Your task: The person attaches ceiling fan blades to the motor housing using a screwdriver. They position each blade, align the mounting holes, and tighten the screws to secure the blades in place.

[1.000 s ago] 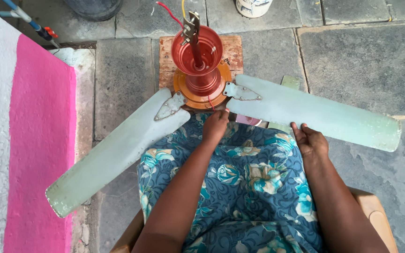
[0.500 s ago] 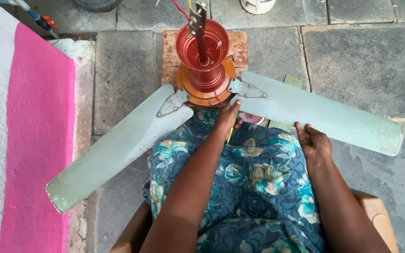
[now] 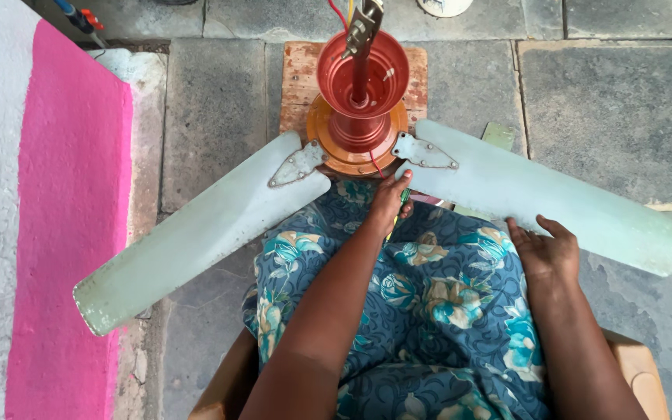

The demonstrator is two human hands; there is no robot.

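Fan (image 3: 336, 78) stem-up on a board (image 3: 297, 78) on the floor (image 3: 624, 101), hub (image 3: 355, 152) against the lap (image 3: 429, 311), left blade (image 3: 196, 233) and right blade (image 3: 554, 202) spread to either side. Left hand (image 3: 389, 201) shifted over the last second from under the hub toward the right blade's bracket (image 3: 423, 152), now just below its near end, grip closed on a thin green tool (image 3: 404, 199), kind unclear. Right hand (image 3: 544, 250) slid slightly outward along the right blade's near edge, grip apart with fingers flat on it, apparently steadying that blade with the work now at the bracket.
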